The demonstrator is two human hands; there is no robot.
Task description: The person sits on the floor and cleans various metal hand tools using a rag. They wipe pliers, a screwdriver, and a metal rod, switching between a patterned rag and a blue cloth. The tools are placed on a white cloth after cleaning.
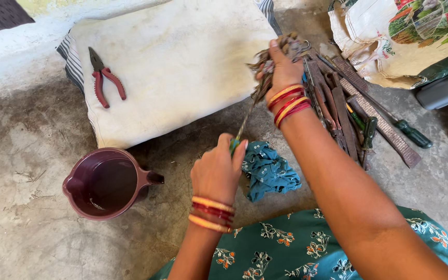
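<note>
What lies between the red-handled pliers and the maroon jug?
Head view: only pale cloth under the pliers, its lower edge, then bare concrete floor before the jug.

One pliers (103, 77), one jug (107, 182), two screwdrivers (390, 118).

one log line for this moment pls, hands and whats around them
left hand: grips screwdriver handle, by teal cloth | right hand: holds rusty cloth wad on its shaft | pliers on white cloth | maroon jug
</note>
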